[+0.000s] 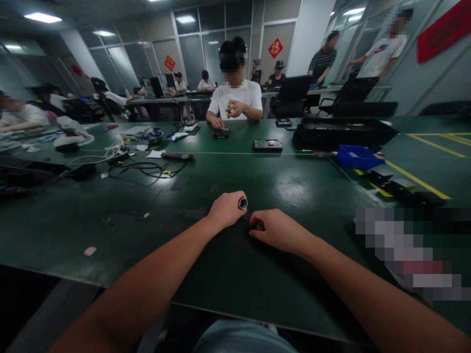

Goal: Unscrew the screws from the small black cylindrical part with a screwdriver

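Observation:
My left hand (228,208) is closed around a small cylindrical thing with a round, hollow-looking end (243,203) ringed in silver and black. That end points toward me; the rest of it is hidden in my fist. Just to the right, slightly nearer to me, my right hand (274,228) rests low over the green tabletop (221,264). Its fingers are curled in toward the thumb around a dark hollow, and I cannot make out whether anything is inside. A narrow gap separates the two hands.
Across the table a person (235,98) handles a hard drive (221,133). Another hard drive (268,145) lies nearby. A pen-shaped electric screwdriver (178,156) and black cables (147,169) lie left. At right are a blue bin (358,157), a long black tray (344,131) and a blurred-out item (408,255).

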